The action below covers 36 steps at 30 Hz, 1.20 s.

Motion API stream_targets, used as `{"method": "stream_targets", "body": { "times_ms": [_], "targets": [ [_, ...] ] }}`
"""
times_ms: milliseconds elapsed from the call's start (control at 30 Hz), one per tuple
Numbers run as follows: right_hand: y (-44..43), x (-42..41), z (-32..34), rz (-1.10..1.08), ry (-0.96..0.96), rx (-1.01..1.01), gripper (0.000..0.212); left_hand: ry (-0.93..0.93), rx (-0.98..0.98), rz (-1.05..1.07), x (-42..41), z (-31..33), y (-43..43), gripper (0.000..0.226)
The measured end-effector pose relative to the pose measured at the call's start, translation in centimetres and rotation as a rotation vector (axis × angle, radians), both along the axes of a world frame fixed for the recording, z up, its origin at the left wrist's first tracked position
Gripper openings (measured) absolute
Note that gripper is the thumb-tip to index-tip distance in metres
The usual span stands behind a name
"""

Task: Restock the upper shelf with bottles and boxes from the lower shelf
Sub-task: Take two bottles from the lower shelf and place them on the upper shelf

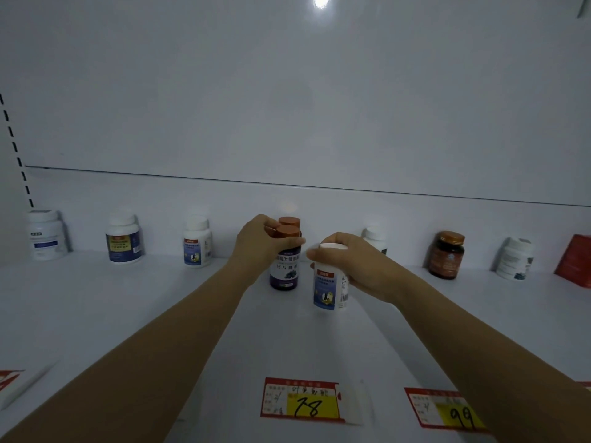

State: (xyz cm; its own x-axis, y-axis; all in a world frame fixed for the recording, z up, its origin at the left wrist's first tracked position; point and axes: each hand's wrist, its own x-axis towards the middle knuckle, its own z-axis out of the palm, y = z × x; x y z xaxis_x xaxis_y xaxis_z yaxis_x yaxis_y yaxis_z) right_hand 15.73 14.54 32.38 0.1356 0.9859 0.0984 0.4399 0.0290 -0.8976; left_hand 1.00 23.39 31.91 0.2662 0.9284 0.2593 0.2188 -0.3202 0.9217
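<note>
My left hand (pixel 260 247) grips the copper cap and neck of a purple bottle (pixel 285 266) that stands on the white upper shelf (pixel 128 308). A second copper-capped bottle (pixel 290 221) stands right behind it, mostly hidden. My right hand (pixel 355 263) is wrapped around a white bottle (pixel 329 282) with a blue and orange label, held upright just right of the purple one, its base at or close above the shelf.
Along the back stand single bottles: three white ones (pixel 48 235) (pixel 124 237) (pixel 197 241) on the left, a white one (pixel 375 239) behind my right hand, a brown jar (pixel 446 254), another white bottle (pixel 515 259) and a red box (pixel 575 260). Price tags (pixel 300 399) (pixel 444 410) line the front edge.
</note>
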Motion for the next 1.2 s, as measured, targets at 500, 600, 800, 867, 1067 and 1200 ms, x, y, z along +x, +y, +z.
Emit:
{"method": "stream_targets", "body": {
  "times_ms": [500,600,800,867,1067,1200],
  "targets": [
    [1.5,-9.1,4.6,0.115,-0.325,0.141,0.026,0.801,0.054,0.026,-8.6,0.2,0.0,0.037],
    [3.9,-11.8,4.2,0.086,-0.53,0.172,0.033,0.897,0.101,0.098,-11.8,-0.2,-0.1,0.042],
    [9.6,-13.7,2.5,0.022,-0.727,0.096,0.041,1.055,0.13,0.169,-16.5,-1.0,0.6,0.048],
    [11.3,-13.7,2.0,-0.016,-0.738,0.08,0.043,1.096,0.148,0.179,-17.2,-1.6,1.2,0.049],
    [14.2,-13.5,1.8,-0.089,-0.721,0.077,0.043,1.097,0.15,0.171,-17.8,-2.5,2.2,0.047],
    [14.9,-13.7,1.6,-0.094,-0.71,0.116,0.05,1.062,0.116,0.144,-17.7,-2.2,2.9,0.049]
  ]
}}
